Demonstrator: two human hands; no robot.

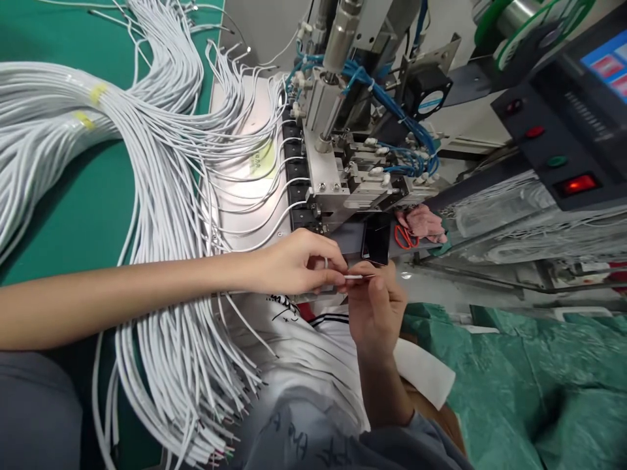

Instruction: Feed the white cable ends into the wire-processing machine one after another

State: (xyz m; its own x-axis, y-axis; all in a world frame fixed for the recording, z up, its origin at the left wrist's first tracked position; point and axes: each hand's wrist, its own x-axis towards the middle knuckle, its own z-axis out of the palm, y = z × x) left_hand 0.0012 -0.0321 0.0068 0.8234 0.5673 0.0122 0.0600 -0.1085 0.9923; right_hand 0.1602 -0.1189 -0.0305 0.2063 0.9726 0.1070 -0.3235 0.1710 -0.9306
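Note:
My left hand [306, 261] reaches in from the left, over a thick bundle of white cables [166, 274]. It pinches a white cable [353, 277] near its end, between thumb and fingertips. My right hand [377, 303] comes up from below, its thumb and fingers closed on the thin wire tip of the same cable. Both hands meet just in front of the machine. Most of the held cable is hidden by my left hand. Above them, several white cables run into a row of black slots [296, 171] on the machine's edge.
The machine [326, 156] with blue air tubes stands behind the hands. Near it lie a phone [376, 238], orange-handled scissors [406, 237] and a pink cloth [425, 222]. A control box [563, 130] and wire spool [522, 19] are at upper right, green sheeting [539, 378] at lower right.

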